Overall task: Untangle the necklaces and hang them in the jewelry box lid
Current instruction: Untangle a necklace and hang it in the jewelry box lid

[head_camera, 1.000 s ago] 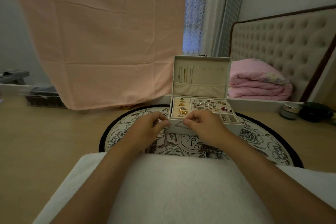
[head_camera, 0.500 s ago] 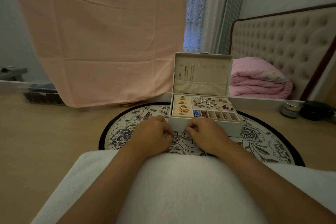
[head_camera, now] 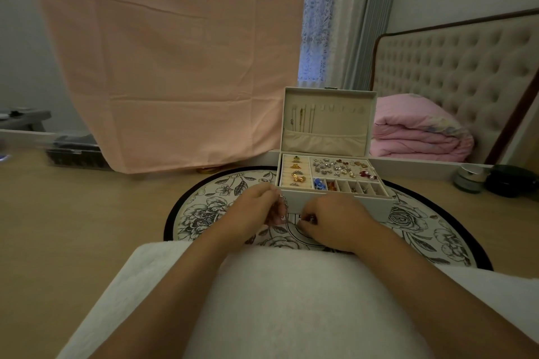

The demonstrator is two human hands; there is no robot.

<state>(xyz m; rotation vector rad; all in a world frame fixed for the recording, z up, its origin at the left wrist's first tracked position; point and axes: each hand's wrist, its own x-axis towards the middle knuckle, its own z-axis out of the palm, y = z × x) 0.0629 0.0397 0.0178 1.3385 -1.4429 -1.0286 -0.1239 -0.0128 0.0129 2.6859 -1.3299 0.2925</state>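
A cream jewelry box [head_camera: 335, 202] stands open on a round floral mat. Its upright lid [head_camera: 328, 121] has several thin necklaces [head_camera: 303, 119] hanging at the left; the hooks to the right are bare. Just in front of the box, my left hand [head_camera: 250, 213] pinches a silver chain necklace [head_camera: 285, 207] with curled fingers. My right hand [head_camera: 335, 220] pinches the other part of the same chain low over the mat. The chain runs between both hands, mostly hidden by the fingers.
The box tray holds rings [head_camera: 296, 173] and many small earrings [head_camera: 339, 169]. The floral mat [head_camera: 204, 213] lies on a wooden floor. A white towel [head_camera: 291, 300] covers my lap. A pink sheet [head_camera: 163, 61] hangs behind; a pink quilt [head_camera: 417, 134] and jars [head_camera: 469, 181] sit right.
Both hands dropped from the box's front rim down to the mat and drew closer together; the chain, stretched between them a second ago, is now bunched at the fingers.
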